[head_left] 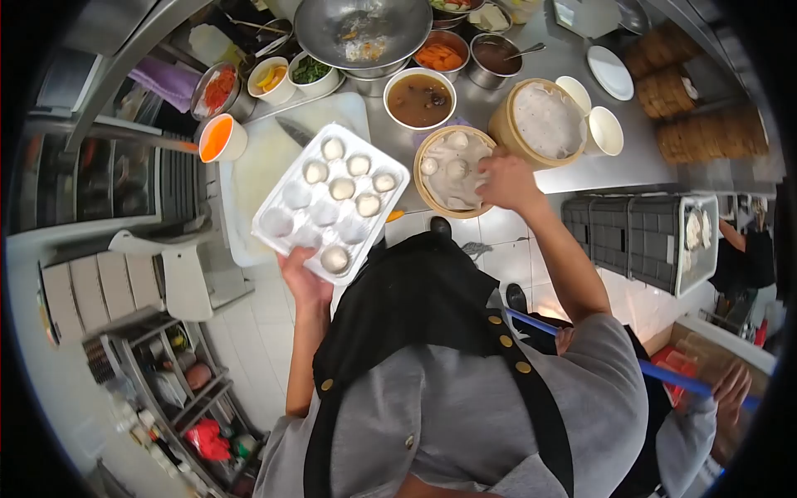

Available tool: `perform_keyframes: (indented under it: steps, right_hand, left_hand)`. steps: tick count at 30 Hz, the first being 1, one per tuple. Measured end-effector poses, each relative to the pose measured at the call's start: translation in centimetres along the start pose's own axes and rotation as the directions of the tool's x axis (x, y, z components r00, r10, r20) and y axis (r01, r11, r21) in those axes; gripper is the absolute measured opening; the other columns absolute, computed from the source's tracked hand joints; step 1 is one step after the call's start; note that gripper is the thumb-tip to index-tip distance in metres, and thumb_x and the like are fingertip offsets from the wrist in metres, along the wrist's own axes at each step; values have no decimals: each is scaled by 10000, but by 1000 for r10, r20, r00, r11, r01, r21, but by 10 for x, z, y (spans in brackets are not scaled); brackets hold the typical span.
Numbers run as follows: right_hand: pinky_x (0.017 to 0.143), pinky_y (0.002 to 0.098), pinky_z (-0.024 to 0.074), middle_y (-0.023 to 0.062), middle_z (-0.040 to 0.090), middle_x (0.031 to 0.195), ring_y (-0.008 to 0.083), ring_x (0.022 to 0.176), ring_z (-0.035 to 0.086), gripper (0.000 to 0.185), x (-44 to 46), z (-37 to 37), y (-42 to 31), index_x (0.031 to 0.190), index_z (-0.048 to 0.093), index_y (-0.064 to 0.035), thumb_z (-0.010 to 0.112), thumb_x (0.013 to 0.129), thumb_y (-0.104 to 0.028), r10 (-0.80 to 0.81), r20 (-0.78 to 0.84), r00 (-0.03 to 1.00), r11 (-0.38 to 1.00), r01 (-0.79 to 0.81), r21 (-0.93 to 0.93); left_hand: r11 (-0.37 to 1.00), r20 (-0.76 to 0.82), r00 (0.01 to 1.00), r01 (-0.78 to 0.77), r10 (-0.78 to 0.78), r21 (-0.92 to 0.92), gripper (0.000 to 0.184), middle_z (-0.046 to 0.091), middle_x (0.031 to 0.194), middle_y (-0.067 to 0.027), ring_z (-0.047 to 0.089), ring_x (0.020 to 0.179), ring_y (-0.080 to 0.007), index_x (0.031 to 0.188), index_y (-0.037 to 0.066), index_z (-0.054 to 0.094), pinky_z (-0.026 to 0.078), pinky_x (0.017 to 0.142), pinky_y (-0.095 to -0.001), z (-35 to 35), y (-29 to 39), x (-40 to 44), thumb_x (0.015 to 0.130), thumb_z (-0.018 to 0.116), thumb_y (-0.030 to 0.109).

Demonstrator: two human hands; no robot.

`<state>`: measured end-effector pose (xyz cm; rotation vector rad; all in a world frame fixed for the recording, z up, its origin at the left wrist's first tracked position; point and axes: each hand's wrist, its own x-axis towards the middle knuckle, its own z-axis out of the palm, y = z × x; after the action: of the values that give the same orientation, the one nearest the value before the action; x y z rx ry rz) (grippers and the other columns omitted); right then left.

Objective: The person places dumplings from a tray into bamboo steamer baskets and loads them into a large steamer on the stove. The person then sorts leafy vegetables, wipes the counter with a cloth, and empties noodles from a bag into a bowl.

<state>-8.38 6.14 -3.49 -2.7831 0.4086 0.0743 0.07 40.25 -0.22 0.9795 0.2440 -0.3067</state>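
Observation:
My left hand point(305, 280) grips the near edge of a white plastic tray point(309, 197) with round hollows. Several small, round, white dough buns point(341, 189) sit in it; other hollows hold nothing. My right hand point(508, 181) reaches over the right side of a bamboo steamer point(425, 192), fingers curled down at its paper liner. What the fingertips hold, if anything, is hidden. Three white buns point(457, 169) show on the liner. Just behind my right hand stands a second bamboo steamer point(506, 143), its top covered with a paper liner.
Behind are a soup bowl point(421, 98), a metal wok point(363, 33) and a pot with a spoon point(496, 60). A knife point(297, 133) lies on the cutting board point(241, 178). Grey crates point(618, 236) stand right. Behind my right side, another person's hand point(730, 388) holds a blue pole point(674, 378).

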Motion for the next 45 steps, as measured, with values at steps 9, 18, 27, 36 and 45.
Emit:
perform_keyframes:
  steps: [9,18,27,36,45]
  right_hand:
    - [646,340,507,120,620,772,240,695,618,248,5,3,-68,916,670,-47,677,671,-4,189,-306,933,947,-91,308]
    - [671,372,496,135,605,859,306,773,609,212,-11,48,-299,889,649,-11,700,684,-30,-298,-136,945,776,323,542]
    - [679,406,500,131,591,804,312,787,612,112,-17,77,-322,697,678,-54,695,706,-164,92,-35,995,958,-79,276]
    - [613,407,495,95,582,727,295,687,602,66,-13,71,-308,663,662,-59,665,682,-121,200,-206,958,932,-121,342]
    - [535,341,475,82,598,699,265,591,581,55,-9,55,-296,652,625,-39,672,637,-63,192,-405,894,874,31,484]
  left_hand:
    - [982,177,975,155,-134,-105,717,469,1270,-164,471,1187,-329,1344,17,329,408,998,-460,-94,46,46,650,507,31]
    - [986,193,971,119,-140,117,624,459,1256,-135,484,1130,-260,1329,14,330,409,956,-377,-85,43,76,715,435,-7]
    - [803,289,935,-332,208,495,505,507,1220,-128,518,1081,-238,1285,-19,391,424,913,-353,-111,4,98,782,425,4]
    - [852,372,914,-320,163,413,501,520,1191,-147,516,1085,-247,1263,-61,405,407,937,-339,-68,4,103,764,387,-17]
    - [856,413,899,-325,147,402,488,488,1190,-195,487,1105,-295,1221,-72,413,362,967,-348,-45,7,105,743,377,21]
